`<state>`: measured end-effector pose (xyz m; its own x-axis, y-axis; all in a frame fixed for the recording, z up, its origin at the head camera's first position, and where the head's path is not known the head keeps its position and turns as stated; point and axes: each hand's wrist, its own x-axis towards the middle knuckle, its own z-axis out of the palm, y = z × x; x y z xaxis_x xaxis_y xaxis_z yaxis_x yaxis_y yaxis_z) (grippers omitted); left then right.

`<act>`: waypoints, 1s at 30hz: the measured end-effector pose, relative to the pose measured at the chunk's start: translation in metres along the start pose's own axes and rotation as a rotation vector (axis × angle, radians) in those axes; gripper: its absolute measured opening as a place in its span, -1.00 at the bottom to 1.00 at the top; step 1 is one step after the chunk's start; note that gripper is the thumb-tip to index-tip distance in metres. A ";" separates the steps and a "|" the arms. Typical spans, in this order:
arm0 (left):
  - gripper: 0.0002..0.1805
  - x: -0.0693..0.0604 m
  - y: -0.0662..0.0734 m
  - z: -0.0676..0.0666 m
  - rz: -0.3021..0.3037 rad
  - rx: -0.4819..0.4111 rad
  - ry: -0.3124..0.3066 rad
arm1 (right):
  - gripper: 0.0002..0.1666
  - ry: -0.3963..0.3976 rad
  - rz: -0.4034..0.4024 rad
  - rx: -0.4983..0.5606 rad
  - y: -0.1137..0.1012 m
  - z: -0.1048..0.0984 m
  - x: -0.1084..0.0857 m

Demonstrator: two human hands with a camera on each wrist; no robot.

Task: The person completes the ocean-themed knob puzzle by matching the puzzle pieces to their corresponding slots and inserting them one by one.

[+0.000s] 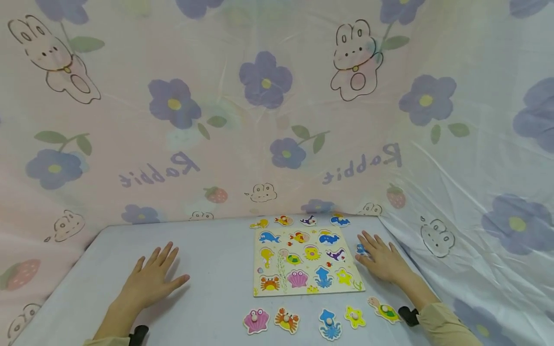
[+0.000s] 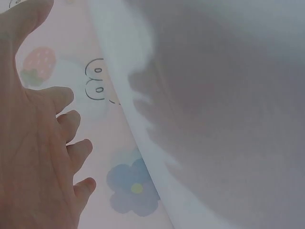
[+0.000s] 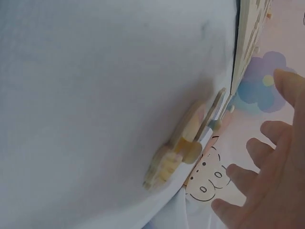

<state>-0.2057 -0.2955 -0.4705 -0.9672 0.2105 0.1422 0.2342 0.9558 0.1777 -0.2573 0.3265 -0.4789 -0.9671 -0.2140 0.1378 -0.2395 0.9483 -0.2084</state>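
My left hand (image 1: 151, 281) is spread over the left side of the white table, holding nothing; the left wrist view shows its fingers (image 2: 69, 126) apart above a shadow. To the right of the puzzle board (image 1: 309, 288), my right hand (image 1: 383, 259) hovers with fingers extended. Partly hidden beneath it is a blue piece (image 1: 360, 249); whether they touch, I cannot tell. The board carries printed sea animals. Below it lie a pink shell piece (image 1: 255, 321), a crab piece (image 1: 287, 320), a squid piece (image 1: 330, 325), a starfish piece (image 1: 355, 317) and a turtle piece (image 1: 384, 310), each with a knob.
Along the board's far edge lie a yellow seahorse piece (image 1: 259, 223), a fish piece (image 1: 283, 220), a purple and white piece (image 1: 308, 221) and a blue whale piece (image 1: 340, 220). A patterned cloth (image 1: 233, 144) hangs behind the white table (image 1: 207, 288) and at its sides.
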 end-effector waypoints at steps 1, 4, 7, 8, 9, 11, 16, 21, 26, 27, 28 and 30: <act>0.07 0.000 0.002 0.000 0.002 -0.004 0.001 | -0.16 0.003 -0.001 0.004 0.001 0.000 0.000; 0.07 0.000 0.009 0.000 0.008 -0.022 0.006 | -0.17 0.027 -0.004 0.028 0.003 -0.001 0.002; 0.07 0.001 0.017 -0.001 0.018 -0.046 0.013 | -0.18 0.068 -0.022 0.076 0.007 -0.002 0.004; 0.07 0.002 0.020 -0.001 0.025 -0.053 0.018 | -0.19 0.081 -0.031 0.098 0.009 -0.002 0.005; 0.06 0.004 0.023 0.000 0.031 -0.057 0.020 | -0.20 0.095 -0.039 0.120 0.011 -0.003 0.006; 0.05 0.007 0.030 0.000 0.048 -0.061 0.028 | -0.22 0.116 -0.045 0.174 0.014 -0.004 0.008; 0.02 0.021 0.048 0.005 0.094 -0.060 0.044 | -0.33 0.150 -0.035 0.285 0.022 -0.009 0.017; -0.01 0.040 0.069 0.015 0.172 -0.068 0.050 | -0.49 0.174 -0.016 0.294 0.034 -0.009 0.021; -0.04 0.057 0.086 0.024 0.240 -0.058 0.032 | -0.69 0.116 0.060 0.293 0.042 -0.005 0.025; -0.05 0.060 0.089 0.025 0.255 -0.055 0.020 | -0.72 0.099 0.073 0.291 0.044 -0.004 0.026; -0.05 0.063 0.093 0.026 0.270 -0.054 0.009 | -0.74 0.081 0.083 0.291 0.046 -0.003 0.027; -0.06 0.067 0.100 0.028 0.297 -0.043 -0.026 | -0.78 0.049 0.083 0.296 0.050 0.000 0.029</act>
<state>-0.2499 -0.1801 -0.4709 -0.8578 0.4852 0.1696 0.5106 0.8421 0.1736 -0.2973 0.3681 -0.4858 -0.9809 -0.1203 0.1531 -0.1813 0.8512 -0.4926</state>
